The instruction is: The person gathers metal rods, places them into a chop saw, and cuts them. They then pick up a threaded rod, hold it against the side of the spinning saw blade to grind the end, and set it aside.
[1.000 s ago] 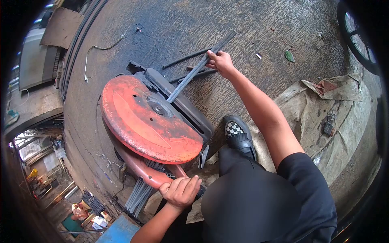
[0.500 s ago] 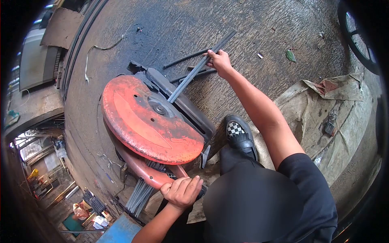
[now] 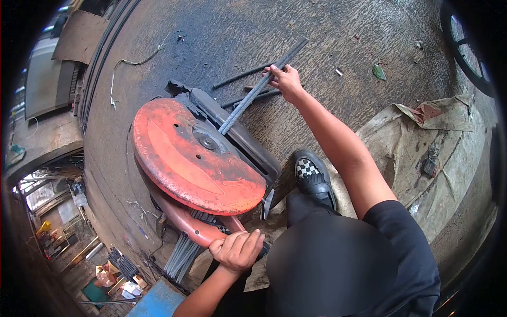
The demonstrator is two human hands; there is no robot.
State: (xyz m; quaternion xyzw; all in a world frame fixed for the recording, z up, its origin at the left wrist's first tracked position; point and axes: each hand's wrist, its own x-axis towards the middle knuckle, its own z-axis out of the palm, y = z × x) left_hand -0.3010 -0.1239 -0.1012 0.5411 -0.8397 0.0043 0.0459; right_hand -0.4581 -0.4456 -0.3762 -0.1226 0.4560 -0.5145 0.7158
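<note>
A worn orange-red cut-off saw (image 3: 174,164) with a round blade guard stands left of my feet. Its handle (image 3: 237,226) is wrapped by the closed fingers of my left hand (image 3: 237,249). My right hand (image 3: 285,82) grips several grey metal rods (image 3: 247,102) near their far end. The rods slant down to the left, and their near ends reach the saw beside the guard's hub. Whether they touch the blade is hidden by the guard. More dark rods (image 3: 240,76) lie on the ground just past my right hand.
A bundle of grey rods (image 3: 184,256) lies below the saw's handle. My black shoe with a checkered patch (image 3: 311,174) is right of the saw. A dirty cloth sheet (image 3: 412,142) covers ground at the right, near a wheel (image 3: 467,53). A blue surface (image 3: 156,301) is at lower left.
Almost nothing differs. Both hands keep their grips, and the rods in my right hand have shifted very slightly.
</note>
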